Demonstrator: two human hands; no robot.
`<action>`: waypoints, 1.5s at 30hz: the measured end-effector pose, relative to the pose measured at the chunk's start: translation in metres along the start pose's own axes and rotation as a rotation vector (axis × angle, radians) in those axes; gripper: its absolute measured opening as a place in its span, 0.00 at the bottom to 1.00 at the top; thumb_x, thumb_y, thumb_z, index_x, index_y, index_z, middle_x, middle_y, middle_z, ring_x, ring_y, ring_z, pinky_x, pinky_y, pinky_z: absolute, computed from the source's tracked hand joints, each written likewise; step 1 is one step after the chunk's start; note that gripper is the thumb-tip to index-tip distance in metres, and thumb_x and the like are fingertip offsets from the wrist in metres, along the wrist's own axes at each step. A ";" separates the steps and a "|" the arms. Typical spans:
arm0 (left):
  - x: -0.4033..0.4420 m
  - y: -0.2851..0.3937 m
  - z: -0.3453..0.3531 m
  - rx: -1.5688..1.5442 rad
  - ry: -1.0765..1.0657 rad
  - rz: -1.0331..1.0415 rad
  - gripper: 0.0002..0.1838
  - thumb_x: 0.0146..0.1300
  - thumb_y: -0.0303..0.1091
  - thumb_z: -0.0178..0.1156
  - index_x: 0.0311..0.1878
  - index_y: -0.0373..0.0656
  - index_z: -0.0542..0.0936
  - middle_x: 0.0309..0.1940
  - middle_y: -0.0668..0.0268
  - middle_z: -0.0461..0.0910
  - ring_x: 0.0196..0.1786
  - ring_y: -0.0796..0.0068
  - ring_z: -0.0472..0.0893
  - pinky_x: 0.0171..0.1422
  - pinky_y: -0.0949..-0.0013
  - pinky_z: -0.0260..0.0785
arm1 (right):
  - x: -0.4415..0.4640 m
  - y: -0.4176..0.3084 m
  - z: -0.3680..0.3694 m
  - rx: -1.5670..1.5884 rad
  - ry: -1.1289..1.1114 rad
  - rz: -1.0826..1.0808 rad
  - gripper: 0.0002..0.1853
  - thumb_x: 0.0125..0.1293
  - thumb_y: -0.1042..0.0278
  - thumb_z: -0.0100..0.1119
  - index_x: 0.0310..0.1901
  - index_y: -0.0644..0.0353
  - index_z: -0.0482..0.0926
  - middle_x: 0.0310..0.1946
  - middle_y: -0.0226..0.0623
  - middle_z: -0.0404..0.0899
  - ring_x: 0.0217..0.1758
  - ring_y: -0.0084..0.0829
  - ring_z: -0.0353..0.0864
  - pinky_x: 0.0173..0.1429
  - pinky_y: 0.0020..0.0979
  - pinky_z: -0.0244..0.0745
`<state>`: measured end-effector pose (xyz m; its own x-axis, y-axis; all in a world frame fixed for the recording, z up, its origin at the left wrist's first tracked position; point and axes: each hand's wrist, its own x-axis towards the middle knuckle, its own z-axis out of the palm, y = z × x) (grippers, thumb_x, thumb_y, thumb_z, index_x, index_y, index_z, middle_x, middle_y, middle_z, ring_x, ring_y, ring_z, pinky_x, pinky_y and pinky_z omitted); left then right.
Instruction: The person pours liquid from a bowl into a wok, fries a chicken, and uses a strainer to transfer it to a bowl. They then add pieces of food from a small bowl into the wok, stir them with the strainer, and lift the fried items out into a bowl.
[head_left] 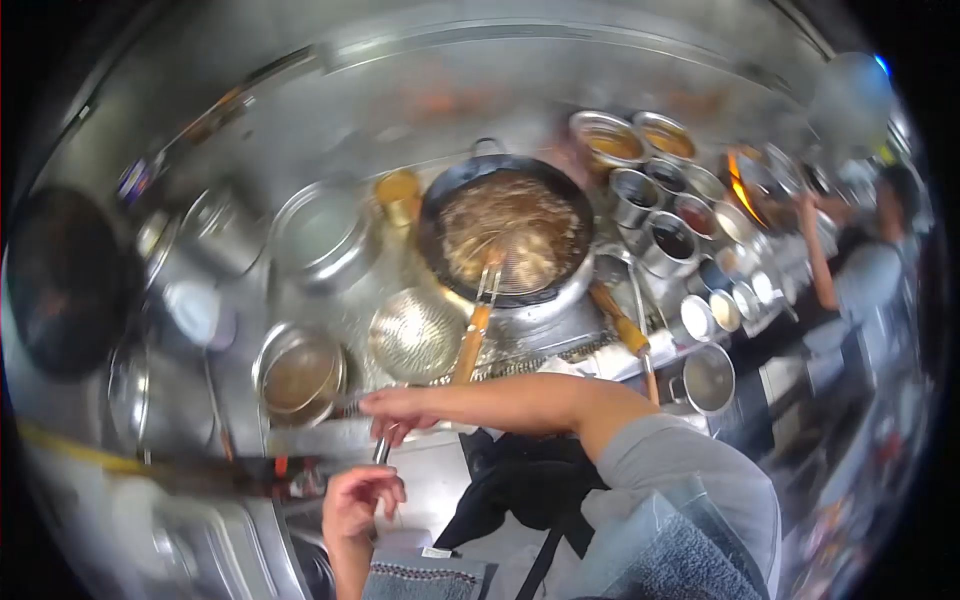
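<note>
My right hand [400, 412] reaches across from the right, with its fingers bent down around a short, thin metal rod [383, 448] whose kind I cannot make out. Just below, my left hand [362, 498] is raised with its fingers loosely curled and apart, and nothing shows in it. Beyond the hands, a black wok [432, 235] holds bubbling brown oil. A wire strainer [478, 335] with a wooden handle rests in it over pale food. A perforated metal skimmer [412, 335] lies left of the wok. A round pot [300, 378] with a sieve stands nearest my right fingertips.
Metal containers of sauces [670, 240] crowd the right side, with two bowls of yellowish liquid [610, 140] behind. A large steel pot [320, 235] stands at left. An empty pot [708, 380] sits at right. Another person [870, 270] works at far right near a flame [742, 185].
</note>
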<state>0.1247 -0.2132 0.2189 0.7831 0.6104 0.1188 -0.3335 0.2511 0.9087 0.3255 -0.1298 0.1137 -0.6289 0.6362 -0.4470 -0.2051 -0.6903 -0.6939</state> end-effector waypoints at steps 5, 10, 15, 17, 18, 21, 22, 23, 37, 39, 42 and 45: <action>0.097 -0.022 0.022 -0.031 -0.384 -0.230 0.36 0.57 0.50 0.69 0.62 0.35 0.72 0.36 0.49 0.79 0.31 0.65 0.80 0.34 0.65 0.74 | -0.136 0.008 -0.068 -0.264 0.246 -0.134 0.34 0.73 0.44 0.50 0.73 0.50 0.56 0.48 0.51 0.81 0.40 0.40 0.86 0.37 0.38 0.83; 0.142 -0.068 0.064 -0.049 -0.472 -0.383 0.23 0.67 0.37 0.57 0.62 0.40 0.70 0.32 0.59 0.78 0.28 0.70 0.77 0.25 0.69 0.72 | -0.399 0.127 -0.075 0.124 1.116 -0.681 0.31 0.73 0.49 0.52 0.70 0.57 0.60 0.44 0.47 0.82 0.37 0.35 0.84 0.38 0.35 0.81; 0.174 -0.118 0.135 0.002 -0.809 -0.661 0.30 0.70 0.40 0.59 0.68 0.38 0.62 0.44 0.56 0.79 0.36 0.70 0.79 0.38 0.68 0.75 | -0.584 0.339 0.102 0.592 1.954 -1.256 0.20 0.73 0.58 0.52 0.61 0.58 0.69 0.39 0.43 0.82 0.33 0.34 0.84 0.35 0.34 0.81; 0.180 -0.117 0.178 0.171 -0.944 -0.730 0.30 0.70 0.40 0.60 0.69 0.38 0.62 0.44 0.56 0.79 0.36 0.70 0.79 0.38 0.68 0.75 | -0.588 0.413 0.182 0.721 2.195 -1.432 0.17 0.73 0.58 0.52 0.57 0.58 0.72 0.36 0.40 0.82 0.29 0.32 0.84 0.33 0.33 0.81; 0.181 -0.122 0.205 0.330 -1.015 -0.767 0.30 0.70 0.39 0.60 0.69 0.38 0.62 0.44 0.56 0.79 0.36 0.70 0.80 0.37 0.68 0.75 | -0.584 0.447 0.216 0.814 2.264 -1.531 0.17 0.73 0.58 0.52 0.57 0.58 0.72 0.34 0.38 0.81 0.29 0.30 0.83 0.33 0.32 0.81; 0.172 -0.164 0.288 0.385 -1.169 -0.677 0.28 0.69 0.36 0.60 0.69 0.39 0.64 0.45 0.58 0.79 0.38 0.71 0.80 0.40 0.71 0.75 | -0.540 0.546 0.278 1.101 2.386 -1.666 0.15 0.73 0.60 0.52 0.55 0.57 0.74 0.31 0.34 0.79 0.26 0.27 0.81 0.31 0.30 0.80; 0.160 -0.175 0.320 0.365 -1.213 -0.638 0.28 0.69 0.35 0.60 0.69 0.39 0.64 0.45 0.59 0.79 0.38 0.72 0.80 0.40 0.72 0.75 | -0.521 0.582 0.288 1.202 2.408 -1.671 0.13 0.74 0.60 0.52 0.54 0.57 0.74 0.30 0.34 0.79 0.26 0.26 0.80 0.29 0.30 0.79; 0.158 -0.199 0.346 0.434 -1.298 -0.552 0.27 0.71 0.38 0.57 0.69 0.40 0.64 0.46 0.59 0.79 0.38 0.72 0.80 0.43 0.69 0.75 | -0.506 0.605 0.302 1.239 2.432 -1.685 0.13 0.74 0.60 0.52 0.54 0.57 0.74 0.30 0.34 0.79 0.26 0.26 0.80 0.29 0.30 0.79; -0.009 -0.369 0.595 0.555 -1.784 -0.686 0.22 0.68 0.28 0.58 0.64 0.40 0.70 0.39 0.65 0.79 0.35 0.79 0.78 0.38 0.77 0.72 | -0.477 0.791 0.441 2.143 2.564 -1.429 0.16 0.70 0.65 0.54 0.55 0.61 0.66 0.43 0.49 0.78 0.31 0.39 0.83 0.31 0.35 0.84; -0.023 -0.414 0.602 0.742 -1.873 -0.672 0.22 0.68 0.30 0.59 0.64 0.41 0.70 0.38 0.66 0.78 0.35 0.78 0.79 0.37 0.76 0.72 | -0.479 0.802 0.429 2.095 2.655 -1.340 0.14 0.69 0.68 0.54 0.52 0.64 0.69 0.41 0.46 0.79 0.33 0.36 0.84 0.32 0.34 0.84; -0.052 -0.452 0.600 0.785 -1.883 -0.774 0.22 0.68 0.30 0.58 0.64 0.41 0.70 0.40 0.65 0.79 0.37 0.78 0.80 0.35 0.75 0.73 | -0.486 0.791 0.430 2.001 2.874 -0.918 0.11 0.64 0.74 0.53 0.46 0.69 0.76 0.33 0.39 0.81 0.31 0.28 0.84 0.30 0.29 0.83; -0.085 -0.443 0.611 0.645 -1.989 -0.763 0.20 0.69 0.33 0.58 0.63 0.41 0.72 0.45 0.62 0.79 0.41 0.74 0.81 0.38 0.72 0.75 | -0.503 0.729 0.450 1.579 2.776 -0.500 0.11 0.64 0.72 0.53 0.44 0.69 0.80 0.30 0.35 0.80 0.28 0.26 0.81 0.28 0.28 0.83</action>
<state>0.5265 -0.8355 0.0505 0.1470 -0.8745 -0.4622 0.0403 -0.4615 0.8862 0.1548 -1.1087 0.0869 0.2068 -0.8930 -0.3997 -0.3830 0.3020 -0.8730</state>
